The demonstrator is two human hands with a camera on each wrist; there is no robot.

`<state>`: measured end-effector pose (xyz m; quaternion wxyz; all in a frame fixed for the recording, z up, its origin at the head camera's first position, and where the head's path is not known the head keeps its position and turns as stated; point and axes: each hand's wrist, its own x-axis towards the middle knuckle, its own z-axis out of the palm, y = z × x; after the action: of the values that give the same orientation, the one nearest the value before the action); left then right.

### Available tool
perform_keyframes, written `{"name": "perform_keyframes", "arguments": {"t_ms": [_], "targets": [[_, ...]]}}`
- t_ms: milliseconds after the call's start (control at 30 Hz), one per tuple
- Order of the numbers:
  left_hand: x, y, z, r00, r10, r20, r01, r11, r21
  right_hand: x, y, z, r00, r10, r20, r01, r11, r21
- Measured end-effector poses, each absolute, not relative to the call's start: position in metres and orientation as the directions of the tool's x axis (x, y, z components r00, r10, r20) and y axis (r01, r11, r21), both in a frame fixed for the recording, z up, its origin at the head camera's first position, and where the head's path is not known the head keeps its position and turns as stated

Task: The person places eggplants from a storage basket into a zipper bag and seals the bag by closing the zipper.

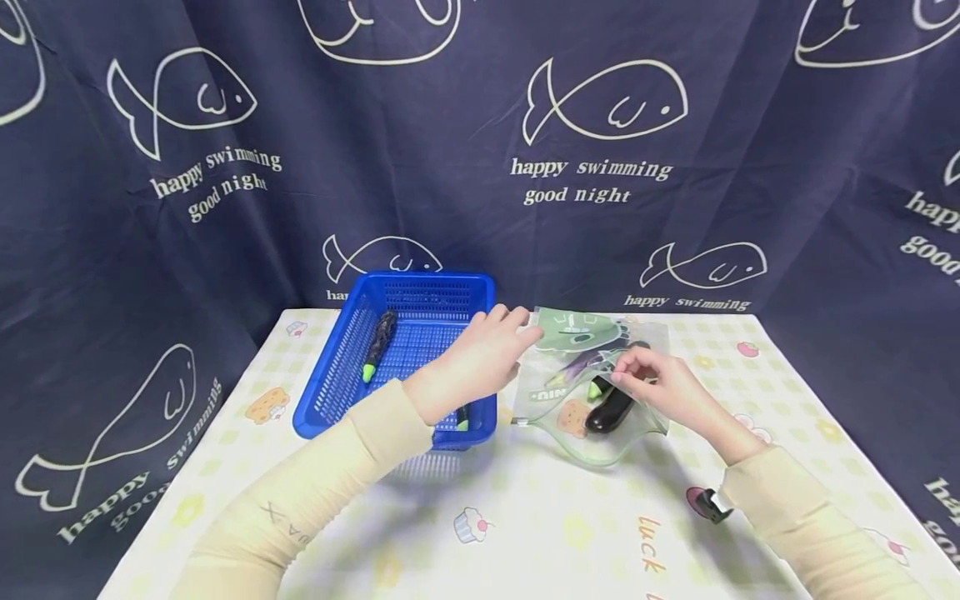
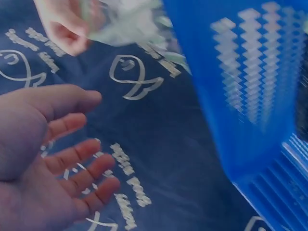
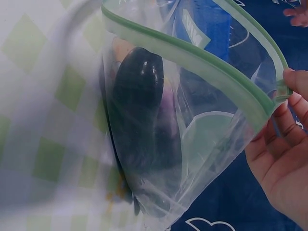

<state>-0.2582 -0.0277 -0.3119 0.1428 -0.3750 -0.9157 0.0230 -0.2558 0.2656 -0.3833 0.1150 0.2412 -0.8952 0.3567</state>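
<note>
My right hand (image 1: 663,390) pinches a corner of the green zip rim of a clear zip bag (image 3: 159,36), which stands with its mouth apart. Inside lie a glossy dark eggplant (image 1: 611,412), a purple one (image 1: 579,365) and a dark piece with a green end (image 1: 597,388). My left hand (image 1: 483,354) is in the air between the blue basket (image 1: 307,427) and the bag, fingers loosely bent and holding nothing, as the left wrist view confirms. In the basket, a dark wrinkled vegetable with a bright green tip (image 1: 380,343) leans at the left side.
Another dark, green-ended piece (image 1: 462,415) lies at the basket's near right, partly hidden by my left forearm. A patterned tablecloth (image 1: 420,533) covers the table, and a dark blue fish-print curtain (image 1: 450,200) hangs right behind it.
</note>
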Motion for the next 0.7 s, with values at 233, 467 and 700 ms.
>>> {"name": "perform_keyframes", "arguments": {"t_ms": [233, 467, 700], "targets": [[-0.279, -0.052, -0.318, -0.622, 0.760, 0.191, 0.744, 0.649, -0.161, -0.246, 0.260, -0.371, -0.852, -0.349, 0.390, -0.521, 0.638, -0.567], [-0.297, -0.073, -0.327, -0.607, 0.788, 0.102, 0.775, 0.616, -0.145, -0.253, 0.267, -0.378, -0.857, -0.344, 0.384, -0.513, 0.650, -0.560], [-0.311, -0.089, -0.337, -0.602, 0.797, 0.048, 0.781, 0.600, -0.172, -0.254, 0.269, -0.379, -0.858, -0.345, 0.380, -0.511, 0.636, -0.578]]}}
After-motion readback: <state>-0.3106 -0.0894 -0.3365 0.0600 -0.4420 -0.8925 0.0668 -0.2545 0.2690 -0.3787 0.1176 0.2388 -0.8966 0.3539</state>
